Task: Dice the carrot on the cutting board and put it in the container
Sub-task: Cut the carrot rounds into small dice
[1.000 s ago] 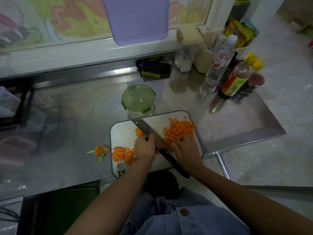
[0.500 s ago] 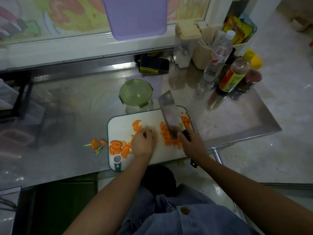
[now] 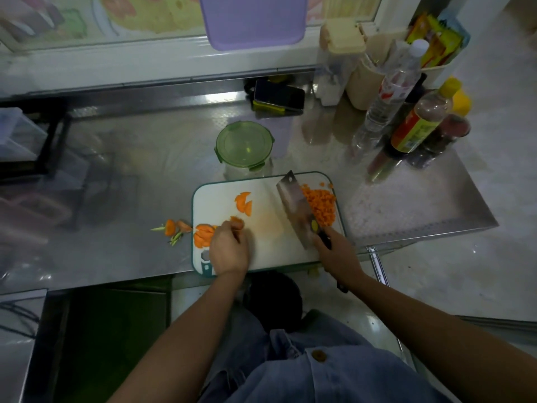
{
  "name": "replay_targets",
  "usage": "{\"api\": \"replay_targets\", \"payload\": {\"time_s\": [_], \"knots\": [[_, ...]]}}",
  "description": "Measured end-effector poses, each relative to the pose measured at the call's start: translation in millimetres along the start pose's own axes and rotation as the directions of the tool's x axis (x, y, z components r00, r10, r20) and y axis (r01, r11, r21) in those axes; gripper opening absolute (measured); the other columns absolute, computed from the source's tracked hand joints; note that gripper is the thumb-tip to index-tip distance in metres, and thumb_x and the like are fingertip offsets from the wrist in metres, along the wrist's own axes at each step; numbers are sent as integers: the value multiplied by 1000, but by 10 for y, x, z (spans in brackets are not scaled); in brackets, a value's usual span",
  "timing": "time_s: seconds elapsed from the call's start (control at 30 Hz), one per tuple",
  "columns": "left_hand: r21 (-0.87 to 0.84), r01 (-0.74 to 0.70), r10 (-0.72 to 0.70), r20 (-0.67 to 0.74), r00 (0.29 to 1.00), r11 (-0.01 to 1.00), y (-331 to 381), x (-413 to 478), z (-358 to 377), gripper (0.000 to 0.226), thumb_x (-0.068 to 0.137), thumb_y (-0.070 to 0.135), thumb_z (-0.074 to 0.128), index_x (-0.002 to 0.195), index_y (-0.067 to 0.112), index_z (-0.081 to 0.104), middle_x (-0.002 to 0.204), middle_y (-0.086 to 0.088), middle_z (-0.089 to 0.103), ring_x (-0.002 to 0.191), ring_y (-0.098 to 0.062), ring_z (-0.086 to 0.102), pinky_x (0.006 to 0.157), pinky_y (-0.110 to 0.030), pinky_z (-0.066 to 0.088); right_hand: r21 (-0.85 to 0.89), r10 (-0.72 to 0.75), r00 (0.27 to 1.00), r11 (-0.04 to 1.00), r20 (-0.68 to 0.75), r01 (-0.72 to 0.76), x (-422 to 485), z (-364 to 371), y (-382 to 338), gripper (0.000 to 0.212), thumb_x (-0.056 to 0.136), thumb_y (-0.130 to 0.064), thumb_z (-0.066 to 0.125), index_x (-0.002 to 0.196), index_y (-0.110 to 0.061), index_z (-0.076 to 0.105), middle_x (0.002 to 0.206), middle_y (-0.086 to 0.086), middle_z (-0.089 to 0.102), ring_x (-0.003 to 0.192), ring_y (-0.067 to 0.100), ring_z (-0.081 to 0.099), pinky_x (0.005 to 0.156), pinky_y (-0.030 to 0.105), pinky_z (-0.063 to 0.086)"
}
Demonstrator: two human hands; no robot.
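Note:
A white cutting board point(image 3: 270, 242) with a green rim lies at the counter's front edge. A pile of diced carrot point(image 3: 321, 206) sits at its right side, just right of the cleaver point(image 3: 295, 209). My right hand point(image 3: 337, 251) grips the cleaver's black handle. My left hand point(image 3: 229, 248) pinches carrot slices point(image 3: 236, 222) at the board's left, beside a stack of slices point(image 3: 202, 235). Two more slices point(image 3: 243, 202) lie near the middle. A glass container with a green lid point(image 3: 244, 146) stands behind the board.
Carrot ends and green trimmings point(image 3: 173, 228) lie on the steel counter point(image 3: 130, 175) left of the board. Bottles point(image 3: 418, 126) and a beige holder point(image 3: 369, 80) crowd the back right. A phone point(image 3: 279, 96) lies at the back. A purple board point(image 3: 252, 18) hangs above.
The cleaver has swung from lying across the board to its right side against the diced pile. My left hand moved left onto carrot slices.

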State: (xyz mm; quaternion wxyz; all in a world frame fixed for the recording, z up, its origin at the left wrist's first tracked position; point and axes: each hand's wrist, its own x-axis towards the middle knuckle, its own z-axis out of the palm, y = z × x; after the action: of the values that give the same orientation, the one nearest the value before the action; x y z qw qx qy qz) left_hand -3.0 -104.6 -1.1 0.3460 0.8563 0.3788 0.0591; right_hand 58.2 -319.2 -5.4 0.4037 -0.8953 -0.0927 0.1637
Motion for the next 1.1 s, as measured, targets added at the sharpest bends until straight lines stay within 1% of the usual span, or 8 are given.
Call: {"api": "replay_targets", "payload": {"time_s": [0.17,0.23,0.3,0.43,0.6,0.83,0.93,1.1], "knots": [[37,13,-12,-41,999,999,-184,45,-174,16,83,7,57,98,10,62,100,-16,63,95,-35,58,78,-43,50,-85,-97,993,991,69,103,54,113,-167,25,96,-25,52,73,-17,46,61,-4,40,56,14,41,51,28,27],[61,-3,5,-34,999,998,-234,33,-240,18,82,4,56,98,11,61,102,-16,61,96,-35,58,79,-42,48,-87,-62,997,994,37,65,92,199,-212,29,98,-26,49,70,-22,40,61,0,43,55,14,44,51,30,31],[114,-8,10,-17,1000,993,-276,5,-294,19,83,6,58,100,12,60,103,-15,60,96,-35,58,78,-40,47,22,-14,1000,1000,20,14,132,280,-304,23,98,-25,46,77,-16,46,63,4,52,56,19,52,53,34,41],[216,-148,132,86,987,965,-367,-27,-353,17,81,15,64,98,16,64,109,-10,56,98,-31,56,72,-37,46,222,28,998,974,63,-41,163,392,-444,23,100,-18,43,80,-9,48,60,5,51,50,15,49,48,26,41],[340,-307,260,177,949,889,-392,13,-346,28,83,18,64,111,20,66,110,-9,54,102,-29,54,76,-40,51,179,44,994,982,95,-61,151,516,-339,27,101,-21,42,80,-6,50,72,19,55,61,21,50,60,34,38],[356,-313,268,170,948,881,-339,123,-311,11,82,13,67,92,12,72,110,-10,58,107,-30,53,80,-41,48,172,44,996,984,77,-57,162,559,-323,21,99,-16,45,81,-7,50,76,17,55,69,22,51,60,26,36],[334,-348,295,199,934,876,-363,157,-356,10,83,18,68,91,12,70,109,-9,56,110,-28,51,79,-39,48,173,41,995,983,88,-56,152,566,-329,21,99,-15,44,84,-1,52,79,25,57,72,27,53,63,32,38],[251,-499,446,241,862,830,-407,166,-397,12,76,22,76,77,14,66,85,-8,62,89,-31,59,71,-37,49,165,18,996,986,91,-33,140,561,-306,20,99,-15,44,87,-1,53,81,21,57,73,24,54,66,33,41]]}}
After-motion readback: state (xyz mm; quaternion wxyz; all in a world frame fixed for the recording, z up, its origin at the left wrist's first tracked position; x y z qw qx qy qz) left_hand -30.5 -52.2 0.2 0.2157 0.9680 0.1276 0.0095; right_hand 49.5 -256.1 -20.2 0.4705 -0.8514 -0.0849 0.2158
